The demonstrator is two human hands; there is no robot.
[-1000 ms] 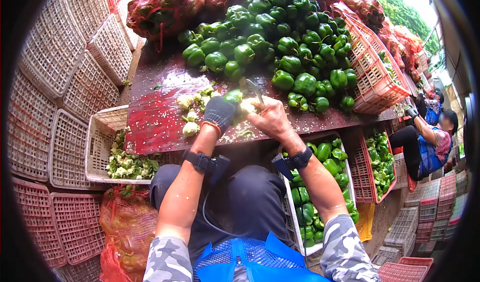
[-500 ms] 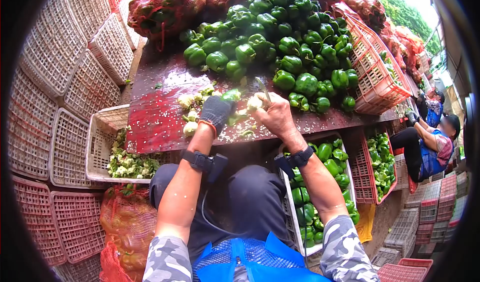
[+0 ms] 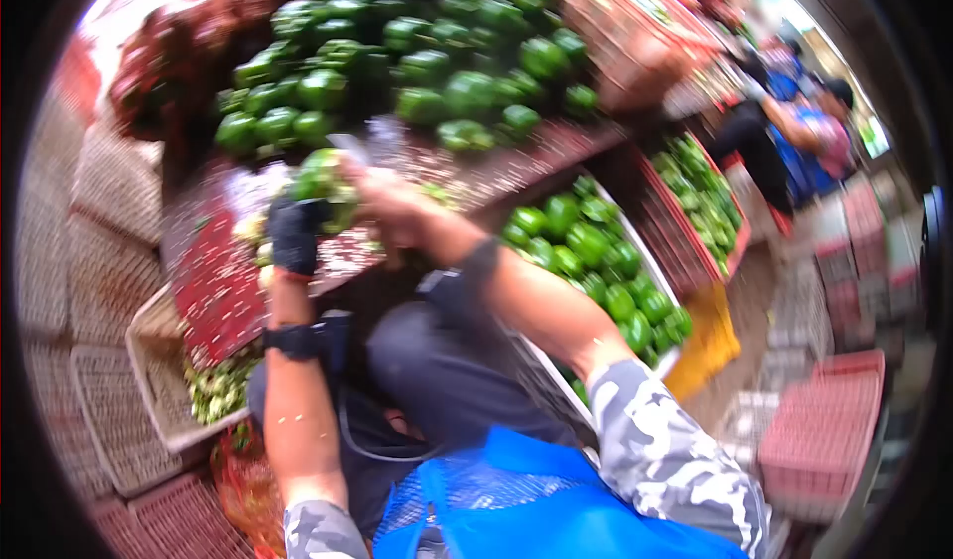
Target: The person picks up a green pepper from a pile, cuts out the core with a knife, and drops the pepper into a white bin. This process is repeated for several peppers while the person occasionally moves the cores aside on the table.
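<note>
A dark knit glove covers my left hand [image 3: 296,233], which is closed around a green bell pepper [image 3: 320,174] above the near edge of the red tabletop. My right hand [image 3: 389,202] is bare and blurred, pressed close to the pepper's right side. From its fist sticks up a pale blade, seemingly a knife [image 3: 347,146]; its handle is hidden. Pale cores and seeds [image 3: 248,226] lie on the table around my left hand. Beyond both hands rises a heap of whole green bell peppers [image 3: 422,68].
At my right knee stands a white crate [image 3: 663,360] of green peppers, beside a red crate [image 3: 685,223] of peppers. A pale crate [image 3: 149,360] at left holds scraps. Stacked crates [image 3: 114,236] line the left side. Another person [image 3: 794,142] sits at far right.
The view has swung right and blurred. My left hand now raises a pepper, with my right hand close against it. The pale core previously at my right fingers is no longer visible there.
</note>
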